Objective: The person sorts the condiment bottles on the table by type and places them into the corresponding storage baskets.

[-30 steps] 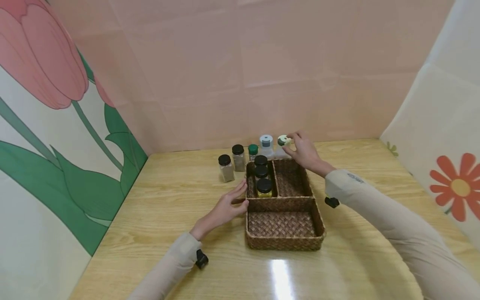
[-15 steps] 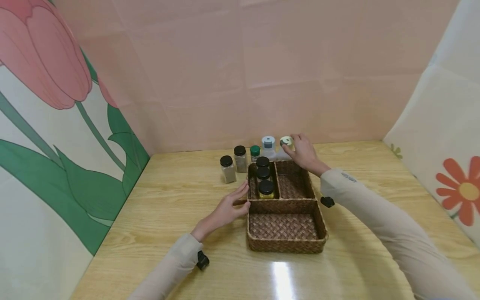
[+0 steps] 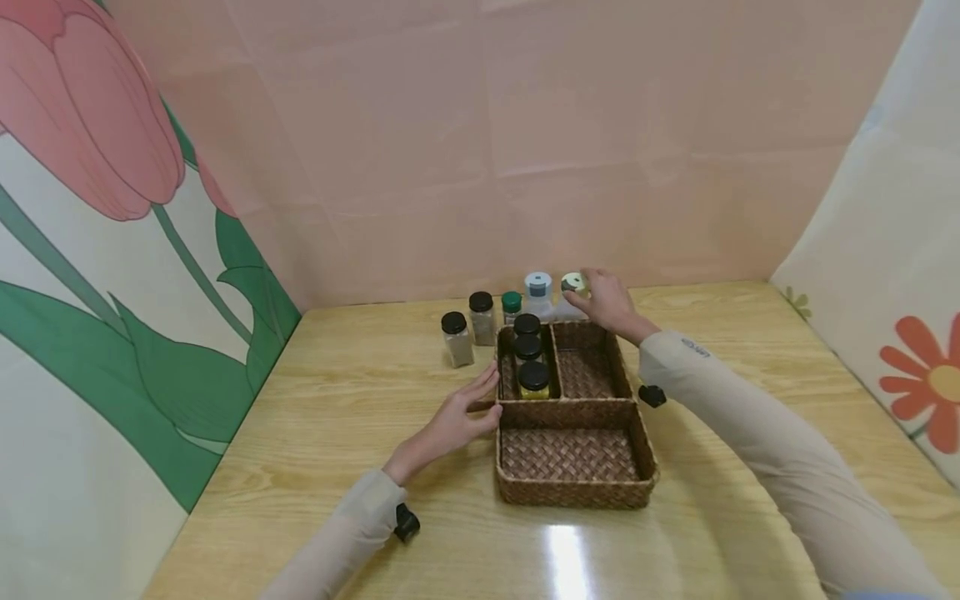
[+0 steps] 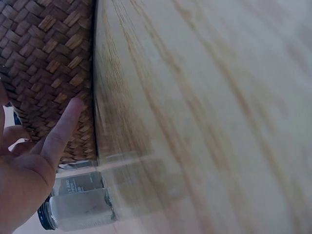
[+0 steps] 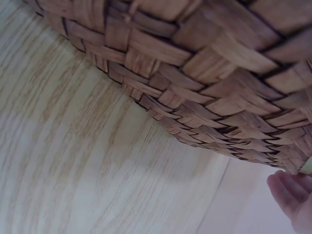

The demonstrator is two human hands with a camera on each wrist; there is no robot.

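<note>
A brown woven basket [image 3: 576,493] with three compartments stands on the table. Straight fingers of my left hand [image 3: 452,418] touch its left wall; in the left wrist view a finger [image 4: 66,124] lies along the weave. Behind the back right compartment, my right hand [image 3: 613,305] pinches the top of a bottle [image 3: 573,282] with a pale, dark-patterned lid, whose lower part the basket hides. Three black-lidded jars [image 3: 534,377] are lined up in the back left compartment. In the right wrist view the basket's wall [image 5: 204,78] covers most of the right hand's grasp.
Left of the gripped bottle stands another with a light blue lid [image 3: 537,285]. Farther left are a green-lidded jar [image 3: 512,303] and two black-lidded shakers, one behind [image 3: 482,318] and one nearer [image 3: 457,340]. A pink backdrop [image 3: 390,167] rises at the table's back edge.
The whole scene has shifted slightly in the head view. Both hands keep their places at the basket and the bottle, and the jars stand where they were.
</note>
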